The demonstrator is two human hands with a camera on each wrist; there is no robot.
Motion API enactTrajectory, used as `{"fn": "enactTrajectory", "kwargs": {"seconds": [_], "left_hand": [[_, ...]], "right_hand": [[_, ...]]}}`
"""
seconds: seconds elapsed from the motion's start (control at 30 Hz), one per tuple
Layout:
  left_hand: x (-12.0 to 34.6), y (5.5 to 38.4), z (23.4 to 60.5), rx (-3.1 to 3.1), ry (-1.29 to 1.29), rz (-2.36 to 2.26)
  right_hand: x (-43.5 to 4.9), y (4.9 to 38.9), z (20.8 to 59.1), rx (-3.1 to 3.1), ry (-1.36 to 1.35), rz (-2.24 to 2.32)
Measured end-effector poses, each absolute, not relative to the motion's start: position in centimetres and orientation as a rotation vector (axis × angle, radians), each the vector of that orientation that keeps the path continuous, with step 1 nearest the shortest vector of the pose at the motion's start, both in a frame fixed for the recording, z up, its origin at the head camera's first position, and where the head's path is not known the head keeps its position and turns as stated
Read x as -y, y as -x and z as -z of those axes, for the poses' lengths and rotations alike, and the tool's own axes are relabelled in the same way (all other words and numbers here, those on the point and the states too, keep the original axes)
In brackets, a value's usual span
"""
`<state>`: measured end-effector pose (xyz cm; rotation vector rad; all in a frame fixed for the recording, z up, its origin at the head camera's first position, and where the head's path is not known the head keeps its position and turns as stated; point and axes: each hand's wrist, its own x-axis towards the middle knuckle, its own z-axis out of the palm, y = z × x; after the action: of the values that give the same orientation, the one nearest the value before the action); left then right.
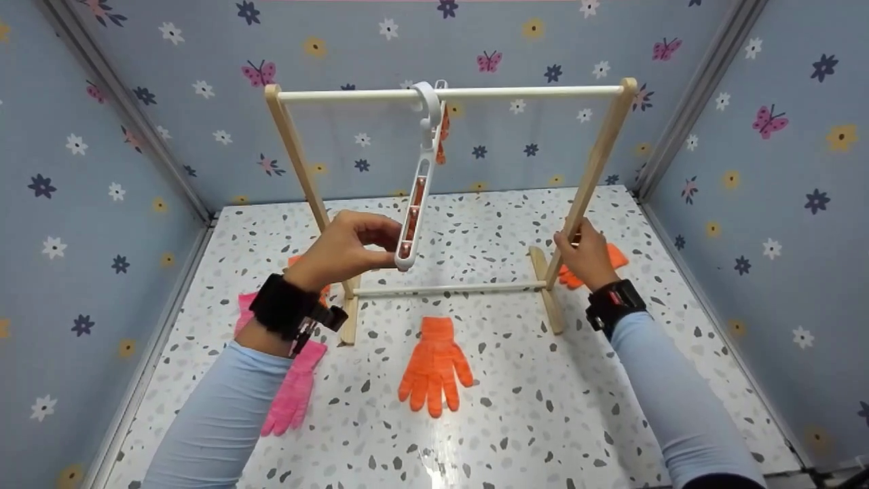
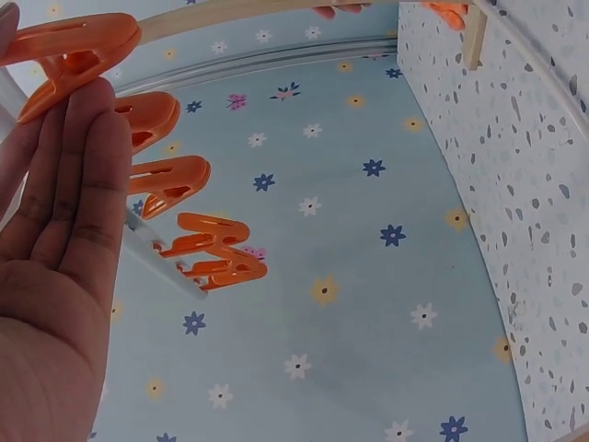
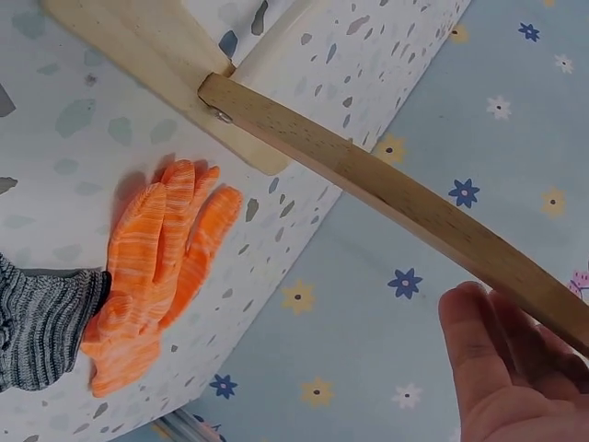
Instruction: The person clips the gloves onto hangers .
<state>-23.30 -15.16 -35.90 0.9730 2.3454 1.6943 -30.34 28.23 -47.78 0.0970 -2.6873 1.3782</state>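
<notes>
A white clip hanger [image 1: 427,139] hangs by its hook from the top rod [image 1: 529,91] of a wooden rack, seen nearly end-on in the head view. My left hand [image 1: 346,248] pinches the hanger's near end, thumb on one side and fingers on the other. Several orange clips [image 2: 170,180] line the hanger in the left wrist view, and the fingers lie against the nearest one. Lower on the rack's right post [image 1: 597,159], my right hand [image 1: 589,255] grips the wood, its fingers passing behind. The right wrist view shows those fingertips at the post's edge.
An orange glove [image 1: 436,370] lies flat in front of the rack. Pink gloves [image 1: 292,397] lie under the left forearm. Beyond the right post is another orange glove [image 3: 152,276], with a grey knit cuff [image 3: 41,327] beside it. Flower-patterned walls [image 1: 767,204] enclose the speckled surface.
</notes>
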Motion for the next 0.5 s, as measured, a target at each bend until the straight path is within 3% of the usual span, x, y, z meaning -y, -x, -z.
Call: {"fn": "enactTrajectory", "kwargs": {"seconds": [0.5], "left_hand": [[14.8,23.3,36.3,-2.353,-0.952,-1.723]], "right_hand": [[-27.0,27.6,48.1,2.525,0.101,-1.343]]}}
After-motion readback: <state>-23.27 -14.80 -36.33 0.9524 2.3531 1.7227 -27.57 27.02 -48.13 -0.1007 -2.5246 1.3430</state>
